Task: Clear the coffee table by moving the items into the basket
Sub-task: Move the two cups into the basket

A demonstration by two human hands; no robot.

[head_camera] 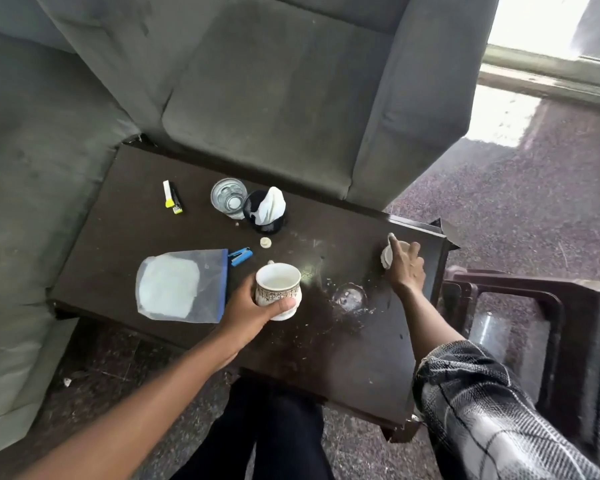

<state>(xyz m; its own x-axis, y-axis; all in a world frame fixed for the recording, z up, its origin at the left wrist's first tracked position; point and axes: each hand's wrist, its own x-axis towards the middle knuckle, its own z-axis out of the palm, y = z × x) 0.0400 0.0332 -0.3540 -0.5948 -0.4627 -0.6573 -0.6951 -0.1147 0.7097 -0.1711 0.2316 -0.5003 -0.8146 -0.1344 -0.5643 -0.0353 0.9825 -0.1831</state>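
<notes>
My left hand (248,308) grips a white patterned mug (278,289) near the middle of the dark coffee table (153,230). My right hand (406,266) is closed around a small white crumpled object (386,255) at the table's right end. Also on the table are a clear zip pouch (181,285) with white paper inside, a blue stapler (240,256), a small cream cap (265,242), a drinking glass (228,197), a black mesh holder (264,213) stuffed with white tissue, and a white and yellow marker pair (172,197). A clear glass lid (350,296) lies between my hands. No basket is visible.
A grey sofa (274,91) wraps the table's far and left sides. A dark plastic chair (520,327) stands to the right of the table. My legs (274,438) are under the table's near edge. Speckled floor (516,202) lies to the right.
</notes>
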